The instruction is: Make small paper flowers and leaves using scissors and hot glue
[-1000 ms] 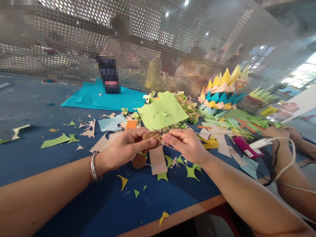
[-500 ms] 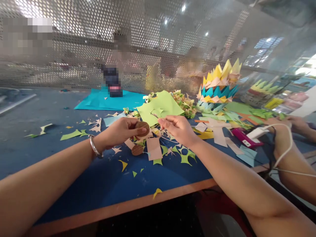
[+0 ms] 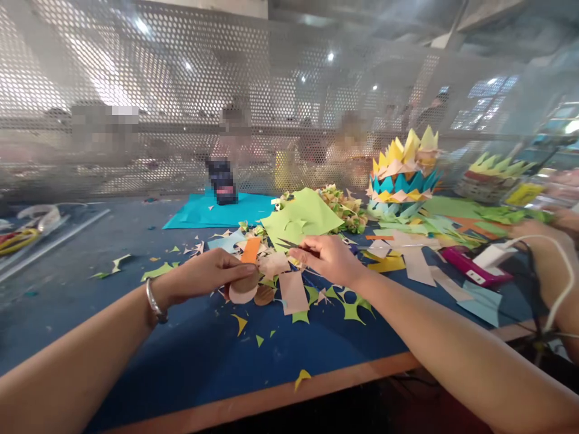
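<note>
My left hand [image 3: 219, 271] is closed, with thumb and fingers pinching a brown disc [image 3: 250, 281] and a pale pink rounded piece of paper [image 3: 243, 295] below it. An orange paper strip [image 3: 251, 249] shows just above the fingertips; I cannot tell whether it is held. My right hand [image 3: 328, 259] grips small scissors [image 3: 286, 243], their dark thin blades pointing left and slightly apart, the handles hidden in the fingers. Between the hands lie pink paper pieces [image 3: 293, 292] and another brown disc [image 3: 265, 295].
Green paper [image 3: 303, 220], blue sheets [image 3: 194, 212] and a tiered paper crown stack [image 3: 402, 172] stand toward the mesh wall. Scraps litter the blue table [image 3: 181, 361]. At right are a magenta power strip [image 3: 474, 265] with a white cable and another person's arm [image 3: 549, 259].
My left hand has tilted the disc, and pale pink paper now shows with it. An orange strip has come into sight. The scissors' blades show more clearly; the camera view has shifted up and left.
</note>
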`<state>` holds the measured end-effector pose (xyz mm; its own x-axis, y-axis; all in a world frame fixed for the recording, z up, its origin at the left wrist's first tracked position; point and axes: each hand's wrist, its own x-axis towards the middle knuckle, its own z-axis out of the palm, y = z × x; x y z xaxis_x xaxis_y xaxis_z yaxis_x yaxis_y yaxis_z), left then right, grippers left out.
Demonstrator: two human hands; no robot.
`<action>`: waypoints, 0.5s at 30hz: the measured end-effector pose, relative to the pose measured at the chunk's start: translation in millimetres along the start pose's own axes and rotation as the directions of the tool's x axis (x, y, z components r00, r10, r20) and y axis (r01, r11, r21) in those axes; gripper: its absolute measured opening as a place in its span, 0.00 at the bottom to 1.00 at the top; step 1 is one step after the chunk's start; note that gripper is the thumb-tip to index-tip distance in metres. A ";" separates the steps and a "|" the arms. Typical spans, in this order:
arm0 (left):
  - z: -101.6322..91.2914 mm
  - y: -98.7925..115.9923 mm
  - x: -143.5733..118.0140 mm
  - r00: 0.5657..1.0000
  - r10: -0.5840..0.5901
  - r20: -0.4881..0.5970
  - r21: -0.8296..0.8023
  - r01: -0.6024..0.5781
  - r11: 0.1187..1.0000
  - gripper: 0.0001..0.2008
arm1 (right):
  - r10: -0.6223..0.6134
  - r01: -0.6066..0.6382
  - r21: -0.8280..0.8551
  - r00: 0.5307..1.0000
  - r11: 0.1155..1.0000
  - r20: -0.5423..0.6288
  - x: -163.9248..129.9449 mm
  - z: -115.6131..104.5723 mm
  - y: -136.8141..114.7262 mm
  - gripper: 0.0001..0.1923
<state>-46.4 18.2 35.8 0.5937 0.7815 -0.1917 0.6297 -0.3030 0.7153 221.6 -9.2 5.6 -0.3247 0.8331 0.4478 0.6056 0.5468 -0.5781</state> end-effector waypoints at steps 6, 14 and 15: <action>-5.7 -0.2 -8.5 0.999 -0.012 0.051 0.027 0.010 1.000 0.30 | 0.015 -0.015 -0.055 1.000 0.998 0.003 -0.7 0.6 1.6 0.26; -12.7 -5.0 -14.7 0.994 -0.060 0.089 0.103 0.051 0.993 0.30 | 0.040 -0.037 -0.105 0.999 0.994 0.026 -0.3 -1.4 -1.0 0.25; -13.5 -7.1 -16.4 0.993 -0.082 0.081 0.145 0.069 0.987 0.29 | 0.041 -0.037 -0.105 0.999 0.994 0.034 -0.5 -1.2 -1.0 0.25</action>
<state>-67.3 14.9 43.0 0.5790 0.7568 -0.3033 0.7352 -0.3238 0.5955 222.0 -10.3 6.7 -0.3239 0.8571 0.4006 0.6904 0.5037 -0.5194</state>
